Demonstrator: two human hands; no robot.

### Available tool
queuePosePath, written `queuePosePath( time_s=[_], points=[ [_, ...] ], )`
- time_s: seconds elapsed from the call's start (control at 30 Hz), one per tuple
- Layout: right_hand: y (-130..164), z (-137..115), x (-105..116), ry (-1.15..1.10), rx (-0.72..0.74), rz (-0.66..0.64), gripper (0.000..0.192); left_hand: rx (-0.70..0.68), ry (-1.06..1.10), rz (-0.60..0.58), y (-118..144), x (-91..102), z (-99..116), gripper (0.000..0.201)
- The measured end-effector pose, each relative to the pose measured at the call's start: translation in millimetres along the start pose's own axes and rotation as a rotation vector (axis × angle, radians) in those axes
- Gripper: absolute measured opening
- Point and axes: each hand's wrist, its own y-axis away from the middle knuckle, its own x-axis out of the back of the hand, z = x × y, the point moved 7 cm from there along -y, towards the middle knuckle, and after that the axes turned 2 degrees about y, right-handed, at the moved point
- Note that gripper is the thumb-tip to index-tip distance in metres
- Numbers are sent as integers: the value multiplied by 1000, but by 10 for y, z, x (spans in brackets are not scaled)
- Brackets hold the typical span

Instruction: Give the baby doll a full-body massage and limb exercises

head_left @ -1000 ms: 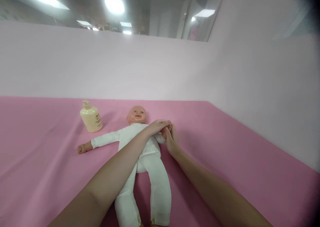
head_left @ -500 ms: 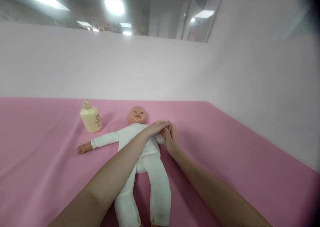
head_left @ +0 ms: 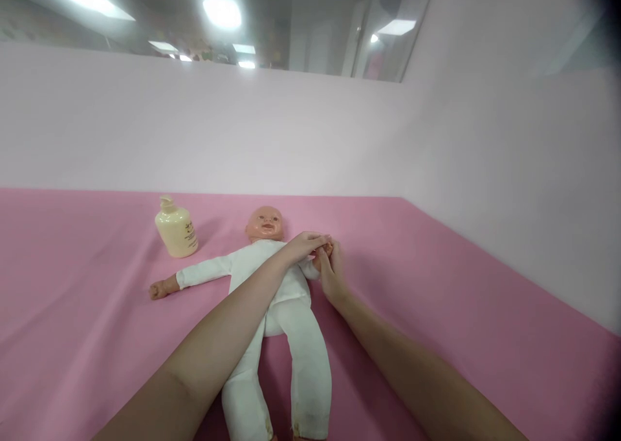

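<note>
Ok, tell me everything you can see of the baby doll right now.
The baby doll lies face up on the pink sheet, head toward the wall, legs toward the camera. It has a bare plastic-looking head and hands and a white cloth suit, soiled at the ankles. One arm stretches out below the cream pump bottle; the other is held at its hand by the left hand and right hand.

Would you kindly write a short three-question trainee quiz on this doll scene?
1. True or false: the doll lies face down.
2. Which stands beside the doll's head: A) pump bottle, B) towel, C) cup?
3. Fill in: the left hand and right hand meet at the doll's ____.

Key: 1 false, it lies face up on the pink sheet. 2 A. 3 hand; the grip itself cannot be made out.
</note>
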Motion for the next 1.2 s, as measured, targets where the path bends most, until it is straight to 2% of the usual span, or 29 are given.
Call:
queuePosePath(
  time_s=[0.1,0.3,0.5,0.67,0.87,0.97,1.2],
  points=[
    [-8,-16,28,7,5,25,26,9,0,5,-2,13,-14,52],
    [-18,79,-51,-138,-110,-67,27,39,-15,-7,2,-1,-58,54],
    [-32,113,-36,-170,-157,-50,24,13,-66,-20,-7,-7,-56,49],
    [-28,94,-35,-169,-159,-34,24,15,-35,-36,-11,-19,-54,47],
    [-24,45,-37,-124,-125,-23,27,-4,13,41,-22,36,-27,48],
    [-27,67,-20,-102,-117,-5,27,-7,18,36,-29,42,-37,47],
    [-25,102,-36,-147,-130,-36,26,130,-30,36,-9,31,-143,49]
  ],
)
